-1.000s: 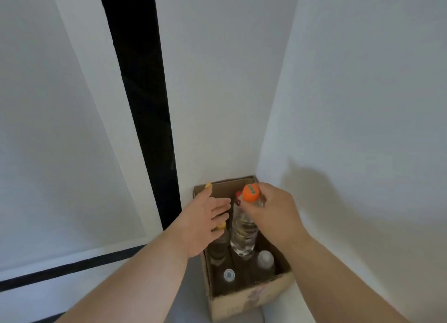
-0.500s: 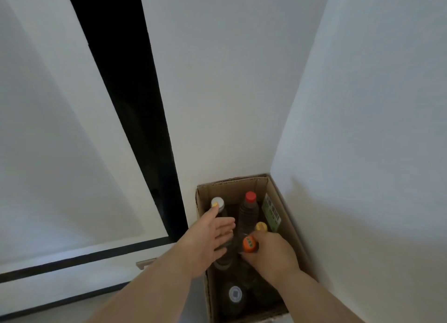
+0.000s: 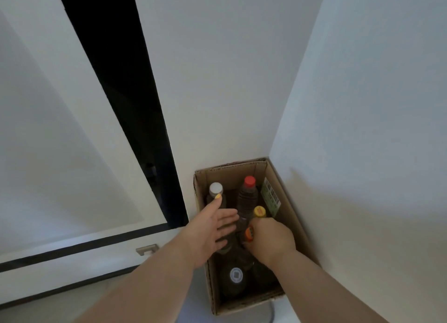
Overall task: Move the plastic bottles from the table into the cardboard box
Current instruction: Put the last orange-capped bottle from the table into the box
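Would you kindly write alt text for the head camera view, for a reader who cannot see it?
A person's right hand grips an orange-capped bottle standing inside an open cardboard box in a white corner. The open left hand reaches in beside it, among upright bottles with white, red and yellow caps.

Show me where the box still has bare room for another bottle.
Little is left. The cardboard box is crowded: white-capped bottle, red-capped bottle, yellow-capped bottle and, nearest, a grey-capped bottle. The right hand holds the orange-capped bottle mid-box; the left hand is open beside it. The near right corner is too dark to judge.
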`<state>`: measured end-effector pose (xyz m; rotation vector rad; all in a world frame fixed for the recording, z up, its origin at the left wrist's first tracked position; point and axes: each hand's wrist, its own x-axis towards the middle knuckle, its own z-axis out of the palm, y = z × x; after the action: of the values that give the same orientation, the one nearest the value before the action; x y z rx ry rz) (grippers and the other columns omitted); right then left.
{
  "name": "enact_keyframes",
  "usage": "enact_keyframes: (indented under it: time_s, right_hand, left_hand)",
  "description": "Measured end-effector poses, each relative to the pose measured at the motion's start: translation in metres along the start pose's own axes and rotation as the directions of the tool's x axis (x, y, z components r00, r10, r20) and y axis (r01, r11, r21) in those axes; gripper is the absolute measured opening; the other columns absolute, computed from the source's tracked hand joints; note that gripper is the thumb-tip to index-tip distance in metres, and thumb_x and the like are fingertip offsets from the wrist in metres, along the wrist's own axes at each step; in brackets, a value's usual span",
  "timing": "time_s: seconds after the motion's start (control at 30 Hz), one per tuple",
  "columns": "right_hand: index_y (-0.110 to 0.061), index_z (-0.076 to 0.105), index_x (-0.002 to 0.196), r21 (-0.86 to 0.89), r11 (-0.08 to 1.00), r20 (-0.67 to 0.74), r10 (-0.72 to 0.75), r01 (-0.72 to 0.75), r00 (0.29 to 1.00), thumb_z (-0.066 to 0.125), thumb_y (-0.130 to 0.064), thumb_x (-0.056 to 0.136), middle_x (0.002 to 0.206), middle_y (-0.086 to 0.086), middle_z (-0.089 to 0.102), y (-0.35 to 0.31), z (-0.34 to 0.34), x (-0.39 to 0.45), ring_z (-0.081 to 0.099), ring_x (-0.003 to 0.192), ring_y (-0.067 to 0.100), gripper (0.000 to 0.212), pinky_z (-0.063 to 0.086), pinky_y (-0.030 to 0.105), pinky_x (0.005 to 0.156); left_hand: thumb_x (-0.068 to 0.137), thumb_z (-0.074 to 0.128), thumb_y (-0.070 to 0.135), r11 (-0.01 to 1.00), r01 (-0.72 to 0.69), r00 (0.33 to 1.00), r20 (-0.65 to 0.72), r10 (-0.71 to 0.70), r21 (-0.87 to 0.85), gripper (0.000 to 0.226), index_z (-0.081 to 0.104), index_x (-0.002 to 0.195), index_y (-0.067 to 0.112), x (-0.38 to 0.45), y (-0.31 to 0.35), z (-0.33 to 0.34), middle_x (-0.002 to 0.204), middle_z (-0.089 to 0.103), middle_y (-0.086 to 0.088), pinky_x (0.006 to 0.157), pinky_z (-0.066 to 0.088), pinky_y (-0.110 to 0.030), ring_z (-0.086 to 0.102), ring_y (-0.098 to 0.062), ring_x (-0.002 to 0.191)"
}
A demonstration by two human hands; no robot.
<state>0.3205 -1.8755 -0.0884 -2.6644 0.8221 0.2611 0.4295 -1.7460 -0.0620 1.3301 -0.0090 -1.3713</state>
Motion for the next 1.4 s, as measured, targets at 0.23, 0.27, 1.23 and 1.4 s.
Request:
enact_keyframes:
  time_s: [0.23, 0.27, 1.23, 1.4]
  right_hand:
    - [-0.031, 0.06, 0.105, 0.065, 0.998, -0.079, -0.019, 0.024, 0.997, 0.067, -0.037, 0.083, 0.099, -0.005, 0.067, -0.002, 0.007, -0.006, 0.064, 0.091, 0.018, 0.024, 0.055, 0.035, 0.077]
    - [-0.031, 0.06, 0.106, 0.075, 0.997, -0.088, -0.023, 0.029, 0.996, 0.067, -0.037, 0.083, 0.1, -0.006, 0.066, -0.002, 0.007, -0.006, 0.063, 0.091, 0.017, 0.024, 0.056, 0.036, 0.077]
    - [-0.031, 0.057, 0.108, 0.059, 0.996, -0.064, -0.066, 0.07, 0.996, 0.064, -0.031, 0.088, 0.105, -0.007, 0.062, -0.003, -0.002, -0.001, 0.063, 0.088, 0.016, 0.022, 0.055, 0.034, 0.073]
    - [-0.033, 0.056, 0.116, 0.099, 0.993, -0.068, -0.063, 0.07, 0.996, 0.066, -0.037, 0.087, 0.109, -0.009, 0.063, -0.003, -0.001, -0.002, 0.062, 0.094, 0.012, 0.031, 0.055, 0.032, 0.077]
  left_hand:
    - [0.096, 0.037, 0.06, 1.0, -0.011, 1.0, 0.003, 0.011, -0.015, 0.062, 0.057, 0.136, 0.017, -0.001, -0.004, -0.003, 0.142, 0.058, -0.001, 0.119, 0.025, -0.047, 0.048, -0.02, 0.134]
    - [0.096, 0.038, 0.06, 1.0, -0.015, 1.0, 0.002, 0.015, -0.017, 0.062, 0.057, 0.136, 0.017, -0.002, -0.004, -0.004, 0.142, 0.058, -0.002, 0.119, 0.026, -0.047, 0.049, -0.02, 0.134]
    - [0.097, 0.042, 0.054, 0.995, -0.044, 0.999, -0.027, 0.042, -0.09, 0.06, 0.055, 0.138, 0.013, 0.0, -0.008, -0.006, 0.142, 0.056, -0.007, 0.116, 0.029, -0.046, 0.044, -0.024, 0.138]
    - [0.096, 0.044, 0.055, 0.994, -0.055, 0.998, -0.037, 0.052, -0.09, 0.058, 0.057, 0.136, 0.014, 0.0, -0.007, -0.007, 0.139, 0.059, -0.005, 0.113, 0.033, -0.046, 0.047, -0.022, 0.135]
